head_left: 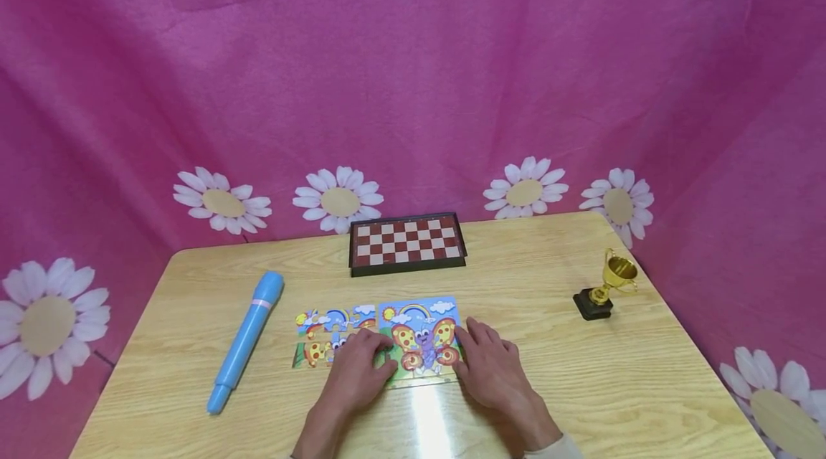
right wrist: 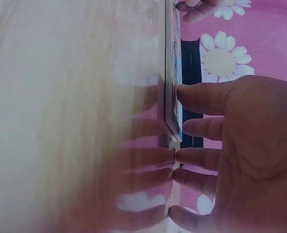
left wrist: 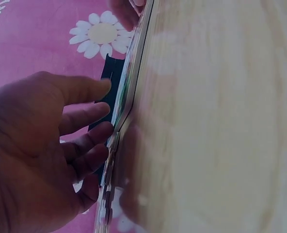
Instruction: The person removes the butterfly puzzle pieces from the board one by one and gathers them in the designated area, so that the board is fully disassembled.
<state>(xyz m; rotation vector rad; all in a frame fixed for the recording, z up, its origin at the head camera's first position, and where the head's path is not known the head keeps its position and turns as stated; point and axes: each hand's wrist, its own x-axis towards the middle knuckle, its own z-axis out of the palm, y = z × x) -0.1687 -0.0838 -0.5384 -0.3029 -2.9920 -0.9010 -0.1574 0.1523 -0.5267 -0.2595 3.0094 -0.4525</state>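
So I've got both hands flat on the butterfly puzzle (head_left: 422, 337), which sits toward the desk's (head_left: 581, 387) near edge, middle. Left hand (head_left: 355, 373) rests with relaxed fingers over the seam where the loose left pieces (head_left: 332, 337) meet the finished block; right hand (head_left: 493, 369) presses straight fingertips at the block's right edge. Neither grips anything. The puzzle's long axis runs left to right, squarely between both hands.

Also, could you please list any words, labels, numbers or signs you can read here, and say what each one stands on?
"CR": white letters cut off at the top left corner of the left wrist view, on the pink cloth; the rest is out of frame.
Puzzle, chessboard, trophy, blue microphone: no readable text.
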